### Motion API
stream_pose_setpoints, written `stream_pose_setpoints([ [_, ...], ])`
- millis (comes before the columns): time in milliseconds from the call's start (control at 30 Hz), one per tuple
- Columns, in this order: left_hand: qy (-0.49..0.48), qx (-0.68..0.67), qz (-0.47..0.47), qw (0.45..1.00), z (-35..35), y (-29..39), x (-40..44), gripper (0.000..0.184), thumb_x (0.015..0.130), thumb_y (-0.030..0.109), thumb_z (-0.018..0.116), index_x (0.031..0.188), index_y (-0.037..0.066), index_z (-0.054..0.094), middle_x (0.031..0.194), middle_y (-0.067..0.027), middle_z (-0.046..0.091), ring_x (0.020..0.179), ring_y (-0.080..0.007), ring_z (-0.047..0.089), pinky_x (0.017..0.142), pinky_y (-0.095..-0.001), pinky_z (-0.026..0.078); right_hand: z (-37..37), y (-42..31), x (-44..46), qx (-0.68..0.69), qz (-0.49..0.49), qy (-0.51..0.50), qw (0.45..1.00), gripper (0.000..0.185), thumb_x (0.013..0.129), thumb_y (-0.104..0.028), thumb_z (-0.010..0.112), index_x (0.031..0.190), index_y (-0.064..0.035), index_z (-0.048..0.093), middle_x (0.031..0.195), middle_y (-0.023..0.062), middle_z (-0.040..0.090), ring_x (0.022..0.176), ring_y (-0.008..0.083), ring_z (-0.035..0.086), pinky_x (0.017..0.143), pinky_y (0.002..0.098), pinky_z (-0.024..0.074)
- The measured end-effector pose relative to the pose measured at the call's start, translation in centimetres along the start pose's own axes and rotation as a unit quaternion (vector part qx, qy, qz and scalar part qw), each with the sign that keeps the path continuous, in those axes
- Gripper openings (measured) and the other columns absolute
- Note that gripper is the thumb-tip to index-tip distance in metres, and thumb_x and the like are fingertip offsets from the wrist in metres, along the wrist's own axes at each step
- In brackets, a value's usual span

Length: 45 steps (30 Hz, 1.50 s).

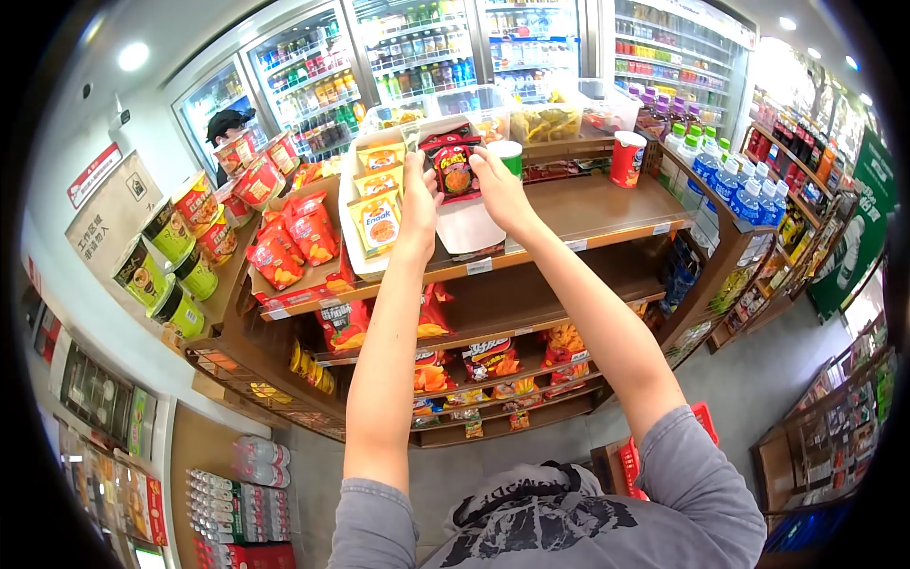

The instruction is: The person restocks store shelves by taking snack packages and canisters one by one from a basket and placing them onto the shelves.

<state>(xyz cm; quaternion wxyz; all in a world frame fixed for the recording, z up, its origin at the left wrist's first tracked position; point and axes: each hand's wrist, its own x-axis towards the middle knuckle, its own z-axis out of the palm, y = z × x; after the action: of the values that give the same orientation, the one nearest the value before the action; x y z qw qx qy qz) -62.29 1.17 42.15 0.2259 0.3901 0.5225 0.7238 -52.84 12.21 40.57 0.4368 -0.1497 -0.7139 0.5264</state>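
Dark snack packets between two hands, over the white box.
The red-and-black packets (457,175) lie between the fingers of the left hand (418,204) and right hand (500,194); fingers are extended, not clenched, and whether they press the sides cannot be told. Yellow packets (379,223) sit left of the left fingers, in the white box (471,226). Assessed as light, soft, slick film with breakable contents; side edges offer the safest hold.
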Motion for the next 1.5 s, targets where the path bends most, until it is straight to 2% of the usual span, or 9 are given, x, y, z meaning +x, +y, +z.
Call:
stream_pose_setpoints([
  [67, 0.008, -0.009, -0.025, 1.000, 0.3, -0.5, 0.3, 0.087, 0.097, 0.070, 0.020, 0.157, 0.008, 0.008, 0.157, -0.0317, 0.013, 0.149, -0.0370, 0.013, 0.119, -0.0480, 0.016, 0.2, 1.0, 0.6, -0.018, 0.008, -0.001, 1.000, 0.050, 0.101, -0.039, 0.044, 0.140, -0.0062, 0.048, 0.115, 0.0095, 0.061, 0.097, 0.0134, 0.055, 0.089, 0.0283, 0.0441],
  [200, 0.013, -0.053, -0.045, 0.998, 0.5, -1.6, 0.9, 0.089, 0.096, 0.070, 0.022, 0.157, 0.009, 0.004, 0.160, -0.0273, 0.001, 0.151, -0.0347, 0.002, 0.119, -0.0489, 0.012, 0.4, 1.7, 0.8, -0.005, 0.026, -0.086, 0.996, 0.069, 0.100, -0.045, 0.041, 0.152, -0.0010, 0.027, 0.149, 0.0226, 0.041, 0.140, 0.0307, 0.038, 0.114, 0.0355, 0.0273],
  [267, 0.026, -0.052, -0.045, 0.997, 0.8, -1.6, 0.8, 0.088, 0.096, 0.070, 0.022, 0.157, 0.009, 0.004, 0.161, -0.0257, 0.000, 0.151, -0.0340, 0.001, 0.119, -0.0490, 0.010, 0.2, 1.0, 0.3, 0.032, 0.028, -0.123, 0.991, 0.073, 0.100, -0.044, 0.040, 0.153, 0.0012, 0.019, 0.151, 0.0231, 0.037, 0.142, 0.0317, 0.035, 0.115, 0.0360, 0.0247],
  [600, 0.039, -0.100, 0.019, 0.994, 1.2, -1.7, -2.2, 0.082, 0.100, 0.064, 0.021, 0.157, 0.007, 0.009, 0.160, -0.0262, 0.007, 0.151, -0.0324, 0.008, 0.120, -0.0445, 0.016, -0.7, 1.1, -1.5, 0.081, 0.012, -0.097, 0.992, 0.067, 0.101, -0.040, 0.042, 0.149, 0.0044, 0.028, 0.148, 0.0238, 0.041, 0.139, 0.0276, 0.039, 0.114, 0.0323, 0.0268],
  [633, 0.039, -0.101, 0.018, 0.994, 1.4, -1.5, -2.6, 0.082, 0.100, 0.064, 0.021, 0.157, 0.007, 0.009, 0.160, -0.0262, 0.007, 0.151, -0.0324, 0.008, 0.120, -0.0445, 0.016, -1.5, 0.9, -1.7, 0.098, 0.016, -0.131, 0.986, 0.064, 0.103, -0.042, 0.043, 0.154, -0.0061, 0.026, 0.153, 0.0130, 0.035, 0.139, 0.0202, 0.035, 0.114, 0.0372, 0.0278],
  [733, 0.035, -0.092, 0.033, 0.995, 1.6, -1.7, -4.4, 0.079, 0.101, 0.062, 0.021, 0.156, 0.006, 0.013, 0.159, -0.0268, 0.013, 0.150, -0.0332, 0.014, 0.119, -0.0438, 0.018, -2.6, -0.2, -3.8, 0.168, 0.021, -0.117, 0.979, 0.062, 0.103, -0.042, 0.043, 0.152, -0.0049, 0.030, 0.152, 0.0124, 0.035, 0.138, 0.0186, 0.036, 0.115, 0.0374, 0.0283],
  [900, 0.034, -0.070, 0.058, 0.995, 1.8, -2.3, -7.2, 0.075, 0.102, 0.060, 0.020, 0.154, 0.006, 0.021, 0.157, -0.0260, 0.023, 0.147, -0.0321, 0.022, 0.118, -0.0430, 0.022, -3.9, -0.8, -7.3, 0.218, -0.024, -0.072, 0.973, 0.057, 0.105, -0.038, 0.039, 0.145, 0.0024, 0.036, 0.148, 0.0197, 0.040, 0.138, 0.0297, 0.040, 0.113, 0.0398, 0.0363],
  [1067, 0.013, -0.067, 0.081, 0.994, 1.5, -2.6, -10.1, 0.072, 0.104, 0.057, 0.019, 0.153, 0.005, 0.024, 0.157, -0.0217, 0.026, 0.146, -0.0301, 0.025, 0.117, -0.0430, 0.025, -5.5, -1.2, -11.3, 0.195, -0.031, -0.017, 0.980, 0.055, 0.105, -0.038, 0.038, 0.142, 0.0026, 0.042, 0.143, 0.0203, 0.047, 0.133, 0.0286, 0.047, 0.110, 0.0406, 0.0402],
  [1500, -0.036, -0.105, -0.017, 0.994, -2.7, -5.8, -22.9, 0.070, 0.104, 0.057, 0.018, 0.151, 0.006, 0.029, 0.153, -0.0179, 0.035, 0.141, -0.0285, 0.036, 0.114, -0.0423, 0.032, -5.3, 1.0, -27.8, 0.136, 0.045, 0.140, 0.980, 0.047, 0.104, -0.037, 0.039, 0.132, -0.0021, 0.054, 0.126, 0.0133, 0.059, 0.115, 0.0217, 0.057, 0.096, 0.0353, 0.0480],
])
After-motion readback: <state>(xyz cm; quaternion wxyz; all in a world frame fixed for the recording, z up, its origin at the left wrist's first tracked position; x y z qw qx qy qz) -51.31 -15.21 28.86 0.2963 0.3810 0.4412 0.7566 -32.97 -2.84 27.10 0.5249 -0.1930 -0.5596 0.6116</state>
